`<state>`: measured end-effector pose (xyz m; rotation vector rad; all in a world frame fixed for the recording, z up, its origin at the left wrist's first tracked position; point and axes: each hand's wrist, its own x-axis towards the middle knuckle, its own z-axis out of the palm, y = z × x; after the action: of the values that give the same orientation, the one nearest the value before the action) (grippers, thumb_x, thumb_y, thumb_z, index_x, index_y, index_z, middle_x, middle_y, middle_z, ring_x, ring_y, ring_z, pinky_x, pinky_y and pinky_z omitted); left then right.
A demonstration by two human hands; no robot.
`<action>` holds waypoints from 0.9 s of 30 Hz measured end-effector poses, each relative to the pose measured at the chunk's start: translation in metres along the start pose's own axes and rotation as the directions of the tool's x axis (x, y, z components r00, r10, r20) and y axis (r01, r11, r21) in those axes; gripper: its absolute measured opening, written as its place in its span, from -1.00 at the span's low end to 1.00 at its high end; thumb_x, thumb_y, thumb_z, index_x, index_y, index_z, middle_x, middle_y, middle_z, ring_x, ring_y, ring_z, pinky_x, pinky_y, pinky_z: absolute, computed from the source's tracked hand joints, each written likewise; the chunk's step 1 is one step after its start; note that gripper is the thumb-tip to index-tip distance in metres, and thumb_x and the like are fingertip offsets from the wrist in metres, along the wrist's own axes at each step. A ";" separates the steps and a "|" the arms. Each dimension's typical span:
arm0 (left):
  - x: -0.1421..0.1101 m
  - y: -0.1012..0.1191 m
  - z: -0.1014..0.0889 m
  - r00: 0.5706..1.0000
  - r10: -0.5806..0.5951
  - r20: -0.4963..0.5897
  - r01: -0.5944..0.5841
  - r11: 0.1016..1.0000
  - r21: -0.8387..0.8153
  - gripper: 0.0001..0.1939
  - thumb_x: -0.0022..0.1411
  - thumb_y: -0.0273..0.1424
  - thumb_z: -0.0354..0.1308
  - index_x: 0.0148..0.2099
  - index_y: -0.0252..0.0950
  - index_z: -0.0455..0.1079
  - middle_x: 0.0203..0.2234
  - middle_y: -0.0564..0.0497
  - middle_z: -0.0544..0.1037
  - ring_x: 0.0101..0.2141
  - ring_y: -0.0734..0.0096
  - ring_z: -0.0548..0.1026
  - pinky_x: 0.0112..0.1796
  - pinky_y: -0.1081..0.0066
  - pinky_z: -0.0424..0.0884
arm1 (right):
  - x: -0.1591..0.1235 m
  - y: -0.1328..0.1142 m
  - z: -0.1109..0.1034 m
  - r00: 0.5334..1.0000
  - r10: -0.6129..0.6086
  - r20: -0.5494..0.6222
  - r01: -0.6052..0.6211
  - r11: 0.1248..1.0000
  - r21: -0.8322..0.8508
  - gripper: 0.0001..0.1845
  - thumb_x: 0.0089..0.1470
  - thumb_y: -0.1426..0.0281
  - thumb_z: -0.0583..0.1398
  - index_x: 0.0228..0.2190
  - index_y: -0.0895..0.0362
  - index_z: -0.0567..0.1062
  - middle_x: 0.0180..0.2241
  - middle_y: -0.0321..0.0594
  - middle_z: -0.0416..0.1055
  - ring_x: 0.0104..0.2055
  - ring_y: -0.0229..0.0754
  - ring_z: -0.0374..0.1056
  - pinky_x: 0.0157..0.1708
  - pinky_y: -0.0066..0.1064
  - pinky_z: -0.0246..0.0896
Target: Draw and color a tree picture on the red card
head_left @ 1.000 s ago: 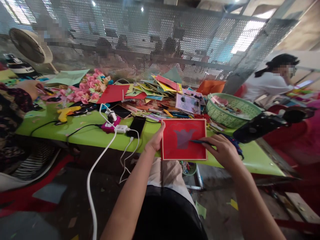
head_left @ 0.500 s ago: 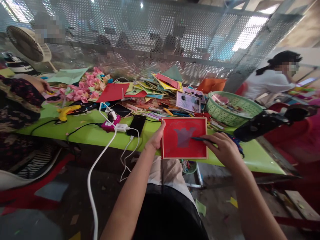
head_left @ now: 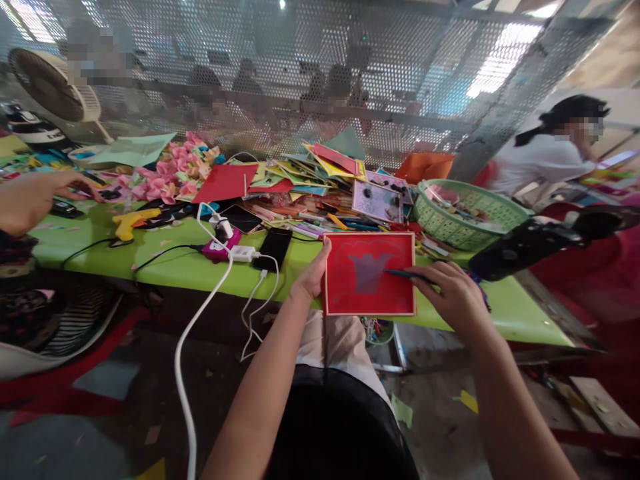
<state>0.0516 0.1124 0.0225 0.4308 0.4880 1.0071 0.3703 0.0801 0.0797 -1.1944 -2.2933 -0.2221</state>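
Red panel (head_left: 345, 293) with light wooden edging held by left hand (head_left: 313, 275) at its left edge. Dark pen-like tool (head_left: 400, 273) gripped in right hand (head_left: 453, 293), tip at the greyish shape (head_left: 369, 272) on the panel. Phone (head_left: 273, 249) and purple power strip (head_left: 220, 247) placed on green table (head_left: 200, 277); green basket (head_left: 450, 223) loaded with small items.

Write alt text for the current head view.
A left hand steadies a red framed board bearing a greyish shape, while the right hand holds a dark pencil-like tool at it. Behind, craft papers and a green basket crowd a green table.
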 end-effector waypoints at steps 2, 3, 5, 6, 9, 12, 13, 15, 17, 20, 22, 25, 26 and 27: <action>0.000 0.000 0.000 1.000 -0.002 0.020 0.002 1.000 -0.011 -0.30 0.65 0.12 0.05 0.29 -0.41 0.60 -0.25 -0.21 0.80 -0.31 0.14 0.80 -0.02 0.21 0.71 | -0.002 0.001 0.000 0.999 -0.025 0.042 0.024 1.000 0.018 -0.65 0.50 0.19 0.17 -0.03 -0.02 0.76 -0.28 -0.11 0.64 -0.21 0.06 0.51 -0.17 -0.11 0.39; 0.000 0.000 0.000 1.000 -0.003 0.025 0.004 1.000 -0.015 -0.30 0.64 0.13 0.06 0.29 -0.41 0.60 -0.24 -0.22 0.80 -0.30 0.13 0.80 -0.02 0.20 0.71 | -0.002 0.001 -0.001 0.998 -0.038 0.056 0.036 0.999 0.028 -0.66 0.50 0.19 0.18 -0.04 -0.03 0.76 -0.26 -0.12 0.65 -0.21 0.05 0.51 -0.16 -0.12 0.40; 0.000 0.000 0.000 1.000 -0.008 0.016 0.008 1.000 -0.013 -0.29 0.62 0.16 0.05 0.26 -0.39 0.62 -0.22 -0.22 0.80 -0.29 0.12 0.80 -0.01 0.18 0.71 | -0.002 0.001 -0.001 0.997 -0.044 0.056 0.042 0.999 0.032 -0.67 0.50 0.18 0.18 -0.05 -0.03 0.76 -0.25 -0.12 0.66 -0.21 0.04 0.52 -0.16 -0.12 0.40; 0.000 0.000 0.000 1.000 -0.006 0.005 0.006 1.000 -0.010 -0.29 0.63 0.16 0.05 0.25 -0.38 0.62 -0.20 -0.22 0.81 -0.28 0.12 0.80 0.00 0.17 0.71 | -0.002 0.000 -0.001 0.998 -0.036 0.044 0.035 0.999 0.024 -0.66 0.50 0.18 0.18 -0.05 -0.03 0.76 -0.26 -0.11 0.65 -0.21 0.05 0.51 -0.16 -0.12 0.40; -0.001 0.000 0.000 1.000 0.004 -0.013 -0.004 1.000 0.003 -0.31 0.63 0.15 0.04 0.20 -0.37 0.64 -0.19 -0.20 0.81 -0.26 0.14 0.80 0.02 0.18 0.71 | 0.001 0.000 -0.001 1.000 -0.004 0.001 0.004 1.000 -0.001 -0.63 0.51 0.17 0.16 -0.01 -0.01 0.76 -0.28 -0.10 0.63 -0.19 0.07 0.51 -0.15 -0.11 0.41; 0.000 0.000 0.000 1.000 0.003 0.014 -0.003 1.000 0.003 -0.34 0.65 0.12 0.04 0.17 -0.37 0.64 -0.21 -0.20 0.81 -0.30 0.16 0.79 0.01 0.19 0.70 | 0.000 0.000 -0.001 1.000 -0.006 0.018 0.006 1.000 0.012 -0.63 0.50 0.16 0.17 -0.01 -0.03 0.77 -0.28 -0.11 0.64 -0.20 0.07 0.51 -0.16 -0.10 0.42; 0.000 0.000 0.000 1.000 0.002 0.027 -0.002 1.000 0.001 -0.35 0.66 0.11 0.03 0.18 -0.37 0.64 -0.21 -0.21 0.81 -0.31 0.17 0.79 0.00 0.20 0.70 | 0.000 0.000 -0.001 0.999 -0.014 0.033 0.014 1.000 0.024 -0.64 0.50 0.16 0.18 -0.03 -0.04 0.77 -0.27 -0.11 0.65 -0.20 0.06 0.52 -0.17 -0.10 0.42; 0.000 0.000 0.000 0.999 0.002 0.048 -0.002 1.000 -0.001 -0.35 0.66 0.10 0.03 0.21 -0.37 0.63 -0.20 -0.21 0.81 -0.31 0.18 0.78 -0.02 0.20 0.70 | -0.002 0.000 -0.001 0.998 -0.026 0.053 0.023 0.999 0.047 -0.66 0.49 0.17 0.19 -0.05 -0.05 0.77 -0.24 -0.12 0.68 -0.19 0.05 0.53 -0.16 -0.10 0.43; 0.001 0.000 0.000 0.998 0.003 0.057 -0.003 1.000 0.000 -0.35 0.65 0.11 0.04 0.23 -0.35 0.63 -0.20 -0.20 0.81 -0.31 0.17 0.78 -0.03 0.21 0.70 | -0.001 -0.001 -0.001 0.999 -0.018 0.047 0.016 0.999 0.043 -0.67 0.48 0.17 0.19 -0.06 -0.05 0.76 -0.24 -0.12 0.68 -0.19 0.05 0.53 -0.15 -0.10 0.43; 0.000 0.000 0.000 0.999 -0.001 0.054 0.002 1.000 -0.011 -0.36 0.65 0.11 0.04 0.21 -0.35 0.64 -0.21 -0.20 0.80 -0.29 0.16 0.78 -0.02 0.20 0.70 | 0.001 -0.002 -0.002 1.000 0.007 0.015 -0.007 1.000 0.005 -0.65 0.49 0.17 0.17 -0.04 -0.05 0.77 -0.28 -0.11 0.65 -0.19 0.07 0.53 -0.15 -0.08 0.43; 0.000 0.001 0.001 0.999 -0.009 0.040 0.010 1.000 -0.020 -0.35 0.66 0.10 0.01 0.20 -0.36 0.64 -0.23 -0.19 0.80 -0.30 0.15 0.78 -0.01 0.19 0.69 | 0.001 -0.002 -0.003 1.000 -0.001 0.018 0.001 1.000 0.006 -0.65 0.49 0.17 0.17 -0.04 -0.05 0.77 -0.27 -0.10 0.66 -0.19 0.08 0.53 -0.16 -0.08 0.44; -0.002 0.002 0.004 1.000 -0.023 -0.002 0.023 1.000 -0.019 -0.32 0.66 0.11 -0.01 0.25 -0.36 0.62 -0.24 -0.18 0.80 -0.28 0.13 0.78 0.02 0.15 0.68 | -0.001 -0.003 -0.004 0.996 -0.052 0.074 0.048 0.997 0.057 -0.67 0.50 0.19 0.18 -0.05 -0.06 0.76 -0.24 -0.12 0.69 -0.19 0.05 0.54 -0.14 -0.09 0.44; -0.002 0.002 0.005 1.000 -0.025 -0.017 0.025 1.000 -0.014 -0.31 0.66 0.13 -0.02 0.27 -0.36 0.60 -0.23 -0.19 0.80 -0.26 0.11 0.79 0.04 0.14 0.68 | -0.002 -0.003 -0.004 0.994 -0.068 0.090 0.062 0.996 0.071 -0.68 0.50 0.19 0.18 -0.05 -0.06 0.75 -0.25 -0.13 0.69 -0.20 0.03 0.55 -0.13 -0.10 0.44; -0.003 0.002 0.007 0.999 -0.025 -0.031 0.025 1.000 -0.009 -0.29 0.65 0.14 -0.03 0.29 -0.36 0.59 -0.22 -0.19 0.80 -0.24 0.11 0.79 0.04 0.14 0.68 | -0.003 -0.003 -0.004 0.992 -0.075 0.097 0.068 0.995 0.075 -0.68 0.51 0.19 0.18 -0.05 -0.06 0.75 -0.26 -0.14 0.68 -0.20 0.03 0.54 -0.13 -0.11 0.44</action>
<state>0.0525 0.1102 0.0296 0.4009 0.5158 0.9931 0.3706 0.0750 0.0816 -1.1121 -2.4115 -0.1078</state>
